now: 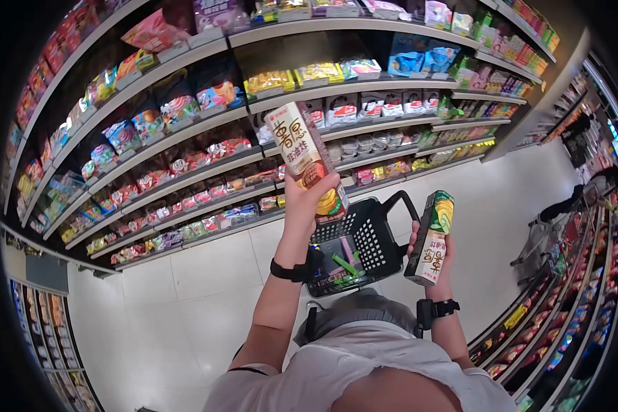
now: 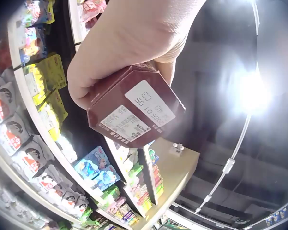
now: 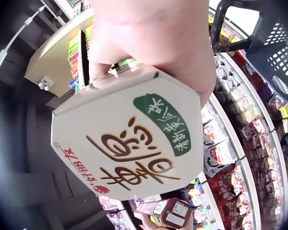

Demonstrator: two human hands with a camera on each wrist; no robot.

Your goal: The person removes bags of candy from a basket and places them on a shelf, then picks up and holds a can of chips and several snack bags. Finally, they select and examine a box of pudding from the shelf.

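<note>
My left hand (image 1: 310, 196) grips a tall brown-and-white snack box (image 1: 296, 141) low on its body, raised in front of the shelves. In the left wrist view that box's maroon bottom end (image 2: 137, 108) faces the camera, with a printed date on a white label. My right hand (image 1: 448, 259) holds a second snack box (image 1: 429, 237), green and white with a dark side, tilted at the right. Its white end (image 3: 129, 139) with brown lettering and a green label fills the right wrist view. Between the hands and lower stands a dark shopping basket (image 1: 372, 237) with several colourful packs inside.
Curved-looking shelves (image 1: 185, 144) of bagged sweets and snacks run across the front and left. More stocked shelves (image 1: 563, 323) line the right side. A shopping cart (image 1: 539, 244) stands farther off at the right. Pale tiled floor (image 1: 185, 302) spreads around the person.
</note>
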